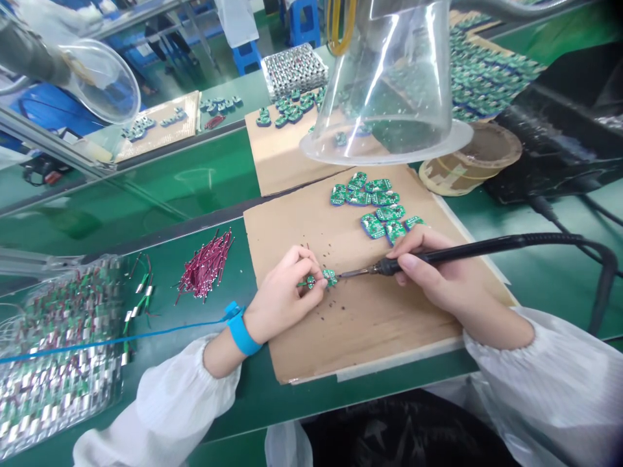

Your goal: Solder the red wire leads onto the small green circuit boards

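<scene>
My left hand (292,292), with a blue wrist strap (242,331) at the wrist, pinches a small green circuit board (329,277) over a brown cardboard sheet (311,353). Part of that board is hidden by my fingers. My right hand (431,275) is closed around the black handle of a soldering iron (452,251). The iron's tip points left and meets the board's right edge, or comes very near it. Dark specks lie scattered around the board. Beyond my hands, several green circuit boards (372,225) rest in a loose group on the cardboard.
Dark red wires (205,264) lie in a bundle left of the cardboard. A tray of wired parts (63,357) fills the far left. A clear fume hood (389,84) hangs above the boards. At right stands a round tan container (472,159); the iron's black cable (603,279) curves nearby.
</scene>
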{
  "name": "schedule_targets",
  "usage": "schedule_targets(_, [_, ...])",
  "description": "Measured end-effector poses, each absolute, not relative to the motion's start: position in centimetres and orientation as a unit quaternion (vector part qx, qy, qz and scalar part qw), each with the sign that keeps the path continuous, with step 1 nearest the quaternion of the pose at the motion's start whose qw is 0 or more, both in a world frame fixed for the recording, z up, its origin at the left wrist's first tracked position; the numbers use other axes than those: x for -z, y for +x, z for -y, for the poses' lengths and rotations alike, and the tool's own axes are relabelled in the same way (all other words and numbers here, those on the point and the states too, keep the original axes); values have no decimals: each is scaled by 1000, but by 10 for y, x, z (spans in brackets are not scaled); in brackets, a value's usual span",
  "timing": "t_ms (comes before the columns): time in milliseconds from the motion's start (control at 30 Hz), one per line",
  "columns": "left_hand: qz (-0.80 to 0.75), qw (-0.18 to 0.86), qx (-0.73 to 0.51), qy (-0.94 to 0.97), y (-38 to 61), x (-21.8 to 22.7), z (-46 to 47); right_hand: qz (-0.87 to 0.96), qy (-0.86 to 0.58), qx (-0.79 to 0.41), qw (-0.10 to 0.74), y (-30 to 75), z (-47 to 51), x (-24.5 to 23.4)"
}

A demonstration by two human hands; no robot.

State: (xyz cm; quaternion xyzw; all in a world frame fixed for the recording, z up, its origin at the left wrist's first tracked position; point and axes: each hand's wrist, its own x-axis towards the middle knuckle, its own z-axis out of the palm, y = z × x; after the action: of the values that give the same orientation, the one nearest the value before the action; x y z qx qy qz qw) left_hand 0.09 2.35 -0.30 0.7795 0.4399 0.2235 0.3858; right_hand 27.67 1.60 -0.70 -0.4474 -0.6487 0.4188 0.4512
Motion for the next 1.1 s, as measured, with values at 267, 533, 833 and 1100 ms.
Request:
schedule_targets(267, [-449, 373, -207, 785, 5, -2, -27, 664, -445, -408, 441, 277, -17, 9])
schedule_targets(533, [-454, 360, -208, 788, 7, -2, -26, 669, -448, -401, 437, 276, -18, 6])
schedule_targets(833, [-454, 360, -211, 788, 7, -4, -27, 687, -432, -395, 430, 278, -18, 9])
schedule_targets(1100, [-449, 360, -207, 791, 7, -3, -29, 670, -421, -419, 446, 278, -18, 10])
